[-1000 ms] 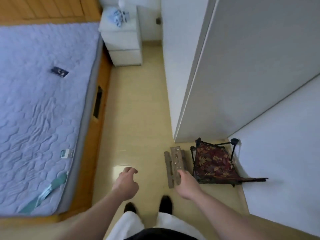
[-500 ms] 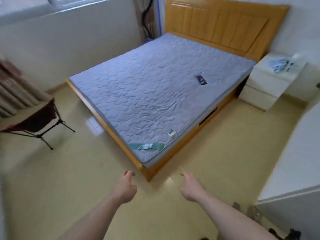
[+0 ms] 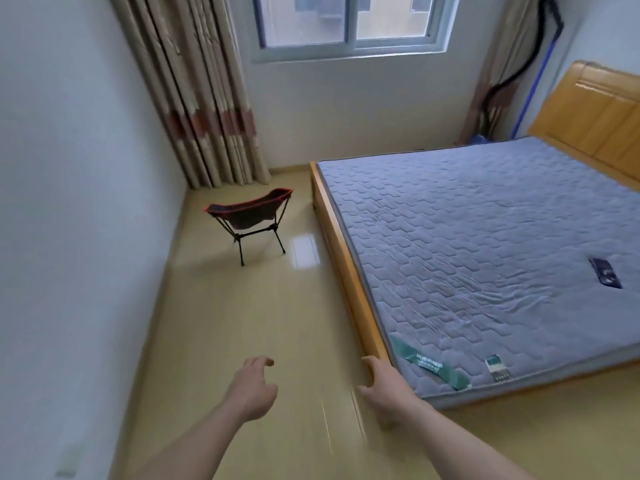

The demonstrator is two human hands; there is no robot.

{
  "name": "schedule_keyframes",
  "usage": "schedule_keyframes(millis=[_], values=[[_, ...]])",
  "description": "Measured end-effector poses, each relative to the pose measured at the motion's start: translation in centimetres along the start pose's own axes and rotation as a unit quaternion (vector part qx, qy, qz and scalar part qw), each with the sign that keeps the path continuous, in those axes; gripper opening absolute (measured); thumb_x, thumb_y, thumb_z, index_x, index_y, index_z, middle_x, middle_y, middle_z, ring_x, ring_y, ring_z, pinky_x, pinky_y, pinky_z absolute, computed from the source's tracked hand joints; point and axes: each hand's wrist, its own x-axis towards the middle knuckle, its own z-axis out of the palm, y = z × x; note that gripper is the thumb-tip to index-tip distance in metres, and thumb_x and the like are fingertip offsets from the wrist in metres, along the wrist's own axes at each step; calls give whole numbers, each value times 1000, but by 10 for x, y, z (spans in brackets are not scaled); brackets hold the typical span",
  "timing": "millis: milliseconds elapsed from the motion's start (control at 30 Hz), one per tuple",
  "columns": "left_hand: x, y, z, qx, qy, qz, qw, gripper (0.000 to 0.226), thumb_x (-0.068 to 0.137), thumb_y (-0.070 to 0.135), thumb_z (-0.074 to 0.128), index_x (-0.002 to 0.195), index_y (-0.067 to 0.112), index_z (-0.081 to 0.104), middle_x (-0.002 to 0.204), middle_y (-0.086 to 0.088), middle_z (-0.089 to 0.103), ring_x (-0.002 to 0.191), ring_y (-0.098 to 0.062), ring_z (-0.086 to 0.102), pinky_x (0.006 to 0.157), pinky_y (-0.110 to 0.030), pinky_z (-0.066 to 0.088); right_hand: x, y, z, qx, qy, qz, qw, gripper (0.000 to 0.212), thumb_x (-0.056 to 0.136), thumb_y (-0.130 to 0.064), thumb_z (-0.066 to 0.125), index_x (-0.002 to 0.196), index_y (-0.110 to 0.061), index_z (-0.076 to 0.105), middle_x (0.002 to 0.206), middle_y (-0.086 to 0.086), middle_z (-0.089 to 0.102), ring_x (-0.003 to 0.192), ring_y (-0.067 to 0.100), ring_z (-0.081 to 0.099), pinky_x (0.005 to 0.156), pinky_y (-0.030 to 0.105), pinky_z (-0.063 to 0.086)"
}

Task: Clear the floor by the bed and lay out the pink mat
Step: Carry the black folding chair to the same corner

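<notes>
- Right now my left hand (image 3: 251,389) hangs above the floor (image 3: 263,323) with its fingers loosely curled and spread, its grip holding nothing.
- My right hand (image 3: 384,389) is likewise half spread and empty, just in front of the near corner of the bed (image 3: 346,271); I cannot tell whether the fingertips touch the wooden frame.
- The strip of floor beside the bed runs lengthwise away from me toward the window wall, between the left wall and the bed frame.
- A small folding chair (image 3: 252,220) stands upright on that strip at its far end, near the curtain (image 3: 204,109), apart from the bed.
- A small dark object (image 3: 605,277) lies on the mattress (image 3: 485,237); it is too small to identify.
- I see no pink mat anywhere in view.
- The headboard (image 3: 595,116) is cut off at the right edge, and the floor near my hands is blurred.
</notes>
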Motion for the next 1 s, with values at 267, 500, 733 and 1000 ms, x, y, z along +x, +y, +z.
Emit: schedule_keyframes(millis=[267,500,733,1000], values=[[79,17,-50,-88,34,-12,995,55,89,23,56,142,26,43,148,2,39,128,-17,49,107,-29,39,105,-64,-38,-40,-22,-76,996,67,97,-23,63,157,-24,34,160,0,39,143,18,44,112,31,43],[161,17,-109,-79,74,-93,990,57,89,23,54,144,26,41,152,1,38,133,-20,47,108,-30,39,219,-107,-97,-72,-51,-124,988,66,97,-24,63,156,-22,35,159,0,39,142,18,46,112,29,44],[223,2,-152,-116,118,-161,973,58,89,24,58,145,24,43,148,-1,42,129,-20,49,106,-32,41,324,-169,-153,-116,-56,-158,979,66,97,-24,63,157,-22,35,160,3,39,141,21,47,110,31,45],[320,-32,-206,-162,137,-206,955,57,88,21,56,144,22,43,149,-3,40,128,-22,51,105,-35,44,426,-279,-166,-135,-73,-217,964,65,98,-27,62,156,-24,35,157,2,42,138,22,49,111,33,46]])
